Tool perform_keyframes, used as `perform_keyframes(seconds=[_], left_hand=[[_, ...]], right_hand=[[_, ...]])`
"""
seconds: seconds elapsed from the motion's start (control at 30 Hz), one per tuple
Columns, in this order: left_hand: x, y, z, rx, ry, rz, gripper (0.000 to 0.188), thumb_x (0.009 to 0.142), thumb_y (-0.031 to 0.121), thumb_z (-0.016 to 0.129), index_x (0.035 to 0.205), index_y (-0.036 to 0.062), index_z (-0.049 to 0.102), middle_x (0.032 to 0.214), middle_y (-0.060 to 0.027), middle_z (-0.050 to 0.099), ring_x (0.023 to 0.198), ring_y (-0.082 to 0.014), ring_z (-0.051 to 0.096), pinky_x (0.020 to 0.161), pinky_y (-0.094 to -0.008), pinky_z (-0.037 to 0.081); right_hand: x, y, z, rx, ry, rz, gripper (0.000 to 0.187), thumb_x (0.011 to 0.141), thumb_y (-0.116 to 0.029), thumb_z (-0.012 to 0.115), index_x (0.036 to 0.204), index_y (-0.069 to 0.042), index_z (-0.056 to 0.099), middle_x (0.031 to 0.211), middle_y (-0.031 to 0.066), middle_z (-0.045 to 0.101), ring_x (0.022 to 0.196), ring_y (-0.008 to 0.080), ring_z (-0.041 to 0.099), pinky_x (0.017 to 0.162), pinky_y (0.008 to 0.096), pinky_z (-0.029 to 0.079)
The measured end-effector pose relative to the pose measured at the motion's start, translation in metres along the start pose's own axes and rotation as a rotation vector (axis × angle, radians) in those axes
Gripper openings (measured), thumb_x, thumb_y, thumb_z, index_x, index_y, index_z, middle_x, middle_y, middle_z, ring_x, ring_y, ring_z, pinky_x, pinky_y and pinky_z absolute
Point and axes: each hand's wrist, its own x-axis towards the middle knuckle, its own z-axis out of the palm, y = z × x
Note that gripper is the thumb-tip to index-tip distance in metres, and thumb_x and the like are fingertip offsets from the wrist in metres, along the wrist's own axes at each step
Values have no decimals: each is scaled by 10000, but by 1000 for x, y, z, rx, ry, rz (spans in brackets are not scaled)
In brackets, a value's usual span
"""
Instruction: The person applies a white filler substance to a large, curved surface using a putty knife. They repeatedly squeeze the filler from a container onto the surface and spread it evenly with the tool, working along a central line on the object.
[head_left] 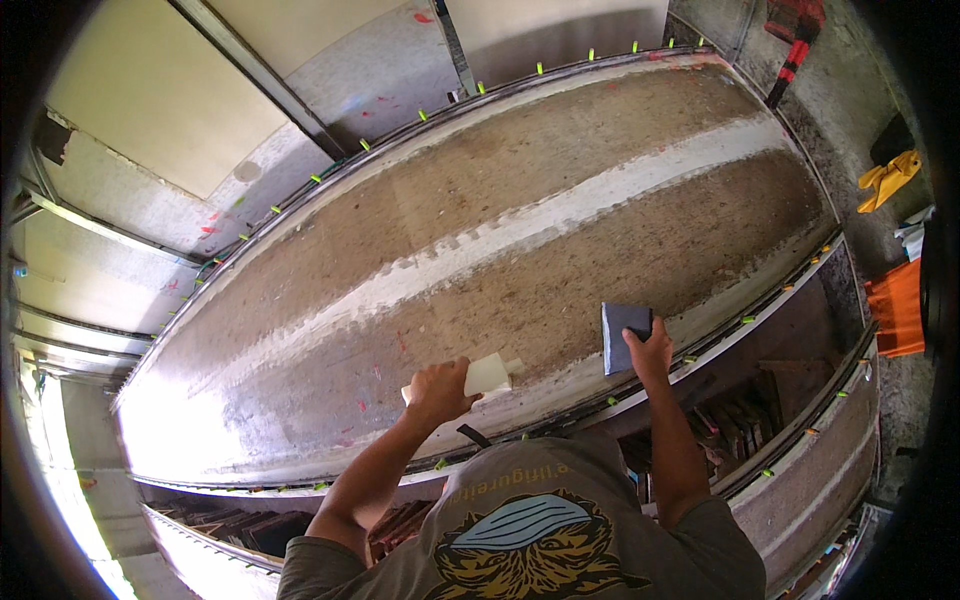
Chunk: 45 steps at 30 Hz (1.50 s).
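A long brown speckled panel (560, 255) with pale edges and a whitish stripe along its middle stretches in front of me. My left hand (437, 390) is closed on a cream rectangular block (488, 374), which lies on the near part of the panel. Further right, my right hand (650, 350) grips a dark grey sheet (620, 335) with a white edge, possibly sandpaper, its thumb on the dark face. The sheet is over the panel's near pale border; whether it touches cannot be told.
Yellow-green pegs (540, 69) line the panel's edges. Below the near edge, dark slabs (735, 420) stand on a shelf, and another similar panel (800, 520) lies lower right. Yellow gloves (888, 180) and an orange cloth (897, 308) hang at right. Pale wall boards (180, 90) rise behind.
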Motion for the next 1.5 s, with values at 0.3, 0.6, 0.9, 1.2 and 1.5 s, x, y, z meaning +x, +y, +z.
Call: perform_keyframes(seconds=[0.3,0.6,0.9,1.2,1.5], left_hand=[[35,-16,-7,121,14,-48,532,791,447,804,1108,76,592,975,-180,726,924,-386,718,764,-523,571],[81,-52,-40,188,115,-155,598,764,482,820,1131,67,597,957,-170,727,913,-374,717,781,-509,568],[62,-38,-44,176,117,-81,604,763,517,806,1122,75,603,972,-171,729,921,-363,721,787,-511,565],[-13,-23,26,-74,128,-44,627,782,581,778,1164,116,602,987,-140,735,940,-359,718,788,-507,558],[-101,-61,58,-680,523,-255,725,700,452,908,1212,15,638,1031,-170,733,940,-276,730,828,-403,576]], right_hand=[[2,6,0,14,-67,52,490,780,-299,808,1072,14,569,961,220,679,899,406,684,784,484,513],[0,3,-1,-27,-37,-2,478,782,-300,812,1057,4,566,941,220,683,893,412,688,780,487,515],[0,5,0,-23,-47,8,486,791,-310,809,1074,2,567,963,224,683,910,417,688,786,490,520],[-11,-14,8,-137,-50,-34,532,844,-285,765,1219,-3,514,997,257,678,973,467,665,819,535,513],[-58,-170,84,-439,-302,-331,346,921,-231,649,1163,-26,509,934,208,706,847,444,702,732,563,534]])
